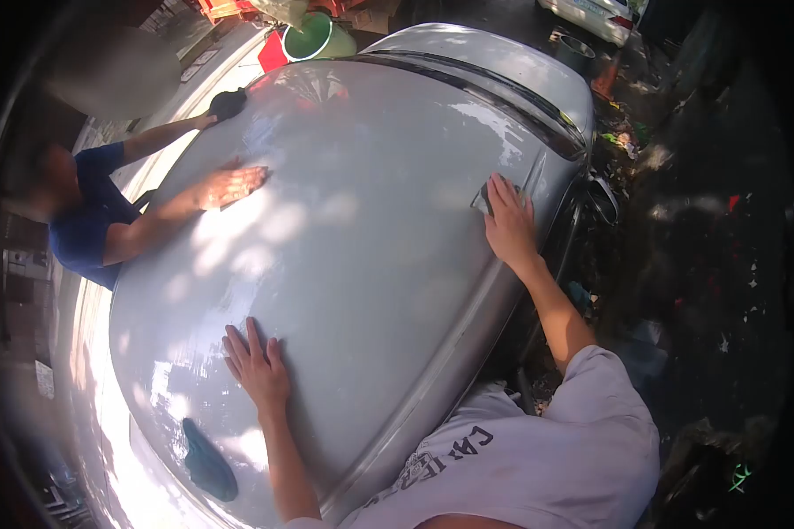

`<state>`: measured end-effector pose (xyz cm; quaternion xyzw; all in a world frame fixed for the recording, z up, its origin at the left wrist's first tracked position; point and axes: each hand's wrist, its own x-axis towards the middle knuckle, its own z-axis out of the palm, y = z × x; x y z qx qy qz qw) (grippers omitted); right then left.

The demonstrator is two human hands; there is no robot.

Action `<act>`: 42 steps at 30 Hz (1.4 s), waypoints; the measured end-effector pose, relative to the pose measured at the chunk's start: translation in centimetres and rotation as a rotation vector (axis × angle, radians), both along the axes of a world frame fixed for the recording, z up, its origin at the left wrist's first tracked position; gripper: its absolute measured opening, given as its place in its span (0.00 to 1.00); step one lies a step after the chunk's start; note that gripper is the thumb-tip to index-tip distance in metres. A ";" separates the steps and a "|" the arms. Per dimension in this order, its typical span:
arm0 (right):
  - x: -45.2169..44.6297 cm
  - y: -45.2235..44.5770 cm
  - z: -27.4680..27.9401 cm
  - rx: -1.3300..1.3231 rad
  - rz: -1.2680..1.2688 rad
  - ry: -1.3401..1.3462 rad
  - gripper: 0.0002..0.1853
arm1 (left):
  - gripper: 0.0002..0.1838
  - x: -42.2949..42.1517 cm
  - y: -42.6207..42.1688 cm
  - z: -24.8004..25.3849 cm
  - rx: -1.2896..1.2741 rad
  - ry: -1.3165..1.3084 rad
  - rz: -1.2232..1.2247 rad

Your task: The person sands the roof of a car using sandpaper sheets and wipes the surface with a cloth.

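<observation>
My left hand (258,368) lies flat on the silver-grey car roof (370,264), fingers spread, holding nothing. Farther along the roof, near its right edge, my right hand (508,220) presses down on a small grey pad (482,201), mostly covered by my fingers. Whether the pad is a sponge or a sanding block I cannot tell. A crumpled teal cloth (208,464) rests on the roof below and left of my left hand. Streaks and bright patches of reflected sunlight mark the roof.
Across the car a person in a blue shirt (93,212) has one hand (234,187) on the roof and the other by a dark pad or cloth (228,105). A green bucket (318,40) stands beyond the roof. The side mirror (602,201) juts out at right; litter (625,141) lies beyond.
</observation>
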<state>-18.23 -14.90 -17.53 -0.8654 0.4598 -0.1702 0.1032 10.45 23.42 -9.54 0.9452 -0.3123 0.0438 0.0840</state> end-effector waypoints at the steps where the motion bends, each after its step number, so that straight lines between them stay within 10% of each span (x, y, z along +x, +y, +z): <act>1: 0.1 0.4 -0.9 0.009 0.008 0.003 0.32 | 0.29 -1.2 -0.7 0.7 0.064 -0.006 0.015; 10: 14.0 -24.9 -6.4 0.239 -0.287 0.179 0.34 | 0.28 -1.5 -3.3 1.7 0.099 -0.023 0.098; 16: 33.2 -3.6 -1.7 -0.007 0.382 -0.163 0.33 | 0.28 -1.6 -3.3 1.8 0.109 -0.020 0.105; 19: 30.5 1.2 -0.4 -0.073 0.682 -0.206 0.32 | 0.28 -0.7 -0.5 1.9 0.049 0.010 0.119; 23: 20.5 -16.4 -2.3 0.048 0.042 0.014 0.27 | 0.30 -0.4 12.4 3.3 0.118 -0.063 0.540; 26: 14.0 -24.8 -8.5 -0.038 0.037 0.368 0.28 | 0.35 -1.2 23.9 0.2 -0.010 -0.156 0.531; 30: 18.4 -11.5 -4.4 -0.005 0.010 0.000 0.31 | 0.36 -0.9 19.3 1.3 0.120 -0.091 0.835; 37: 23.1 31.3 5.6 -0.003 1.106 -0.237 0.36 | 0.29 -1.2 19.7 1.6 0.070 -0.160 0.767; 40: 19.9 28.2 5.2 -0.035 1.214 -0.250 0.33 | 0.30 -1.1 23.6 2.0 0.014 -0.153 0.709; 42: 19.0 17.4 4.1 -0.064 0.858 -0.195 0.31 | 0.28 -1.7 27.2 2.2 -0.079 -0.193 0.621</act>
